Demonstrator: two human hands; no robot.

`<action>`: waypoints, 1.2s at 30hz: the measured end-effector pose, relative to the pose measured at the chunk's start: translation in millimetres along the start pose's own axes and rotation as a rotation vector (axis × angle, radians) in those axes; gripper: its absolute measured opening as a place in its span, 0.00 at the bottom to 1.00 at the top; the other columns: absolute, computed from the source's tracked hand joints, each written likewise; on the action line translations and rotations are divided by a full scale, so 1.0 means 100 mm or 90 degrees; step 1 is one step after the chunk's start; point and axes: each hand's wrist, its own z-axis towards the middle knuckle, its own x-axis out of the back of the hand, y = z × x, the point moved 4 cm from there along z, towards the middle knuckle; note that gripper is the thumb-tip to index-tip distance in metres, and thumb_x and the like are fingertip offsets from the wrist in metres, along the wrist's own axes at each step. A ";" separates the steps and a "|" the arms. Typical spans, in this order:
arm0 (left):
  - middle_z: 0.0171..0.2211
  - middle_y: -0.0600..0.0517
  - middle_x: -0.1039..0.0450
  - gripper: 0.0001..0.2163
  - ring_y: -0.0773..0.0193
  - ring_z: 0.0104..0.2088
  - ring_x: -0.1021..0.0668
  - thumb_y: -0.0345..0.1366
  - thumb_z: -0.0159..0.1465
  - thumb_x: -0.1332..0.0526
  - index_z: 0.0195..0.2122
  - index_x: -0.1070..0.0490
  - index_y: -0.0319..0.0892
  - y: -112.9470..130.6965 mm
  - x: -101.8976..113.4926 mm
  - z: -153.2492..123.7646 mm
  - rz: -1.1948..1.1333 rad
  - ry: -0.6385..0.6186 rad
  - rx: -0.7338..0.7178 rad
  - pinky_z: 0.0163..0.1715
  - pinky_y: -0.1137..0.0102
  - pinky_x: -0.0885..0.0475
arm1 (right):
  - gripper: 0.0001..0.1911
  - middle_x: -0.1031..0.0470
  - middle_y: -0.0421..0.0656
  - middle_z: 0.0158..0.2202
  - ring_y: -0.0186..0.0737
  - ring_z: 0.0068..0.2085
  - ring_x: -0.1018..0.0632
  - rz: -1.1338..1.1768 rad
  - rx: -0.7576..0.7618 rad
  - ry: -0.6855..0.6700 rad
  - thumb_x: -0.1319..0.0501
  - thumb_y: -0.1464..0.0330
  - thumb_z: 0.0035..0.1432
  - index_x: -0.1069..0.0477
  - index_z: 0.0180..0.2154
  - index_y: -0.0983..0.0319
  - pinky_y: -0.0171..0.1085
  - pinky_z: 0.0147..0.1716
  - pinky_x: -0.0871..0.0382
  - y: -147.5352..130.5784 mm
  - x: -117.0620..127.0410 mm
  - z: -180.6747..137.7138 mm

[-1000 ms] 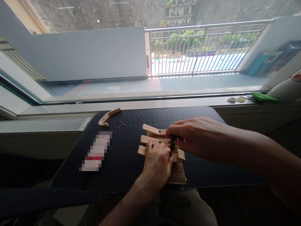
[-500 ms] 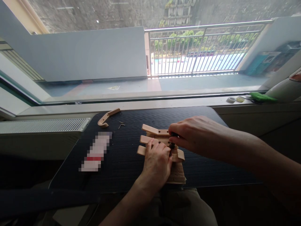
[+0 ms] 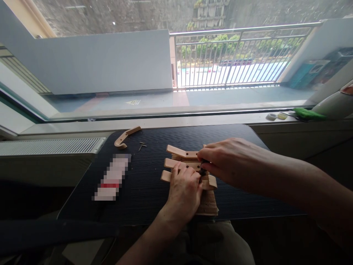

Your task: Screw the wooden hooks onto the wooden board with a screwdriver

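Note:
Three pale wooden hooks with dark screw holes lie across a rough wooden board (image 3: 208,203). My left hand (image 3: 184,187) is closed over the nearest wooden hook (image 3: 211,182), its fingertips reaching the middle wooden hook (image 3: 168,163). My right hand (image 3: 220,156) is closed on a dark-handled screwdriver (image 3: 203,167), held upright just beyond my left fingers. The tip of the screwdriver is hidden behind my left hand. Past my right fingers the far wooden hook (image 3: 176,151) is partly covered.
On the black table (image 3: 146,176) another wooden hook (image 3: 121,141) lies at the far left, with several small screws (image 3: 142,145) beside it. A blurred-out pale packet (image 3: 111,178) lies left. Beyond stands a windowsill (image 3: 193,119) with tape rolls (image 3: 271,116) and a green cloth (image 3: 309,114).
My right hand has turned slightly around the screwdriver and shifted a little right and down. My left hand keeps its place on the hook.

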 end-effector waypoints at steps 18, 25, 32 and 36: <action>0.40 0.49 0.27 0.05 0.56 0.49 0.29 0.32 0.62 0.43 0.32 0.28 0.42 0.00 0.00 0.01 0.008 0.003 -0.002 0.61 0.56 0.49 | 0.11 0.27 0.36 0.27 0.33 0.25 0.30 0.025 0.009 -0.048 0.41 0.81 0.52 0.26 0.33 0.60 0.33 0.22 0.49 -0.05 0.06 0.03; 0.41 0.48 0.26 0.06 0.54 0.50 0.30 0.31 0.61 0.43 0.36 0.27 0.42 0.00 0.02 0.01 -0.004 -0.003 0.002 0.61 0.55 0.49 | 0.07 0.27 0.38 0.27 0.36 0.27 0.27 -0.003 0.005 -0.064 0.40 0.78 0.55 0.29 0.29 0.62 0.34 0.23 0.48 -0.15 0.02 0.11; 0.39 0.49 0.26 0.06 0.54 0.50 0.29 0.34 0.62 0.43 0.36 0.27 0.42 -0.01 0.00 0.00 -0.007 0.006 -0.003 0.61 0.55 0.49 | 0.06 0.26 0.37 0.27 0.37 0.25 0.27 -0.011 -0.048 -0.027 0.40 0.73 0.57 0.28 0.37 0.59 0.34 0.21 0.52 -0.09 0.04 0.04; 0.40 0.49 0.26 0.05 0.54 0.50 0.30 0.33 0.61 0.42 0.34 0.27 0.42 -0.01 0.00 0.01 0.002 0.005 -0.004 0.61 0.55 0.49 | 0.12 0.25 0.36 0.29 0.34 0.25 0.28 0.001 -0.017 -0.016 0.39 0.77 0.53 0.28 0.39 0.59 0.34 0.21 0.52 -0.14 0.05 -0.02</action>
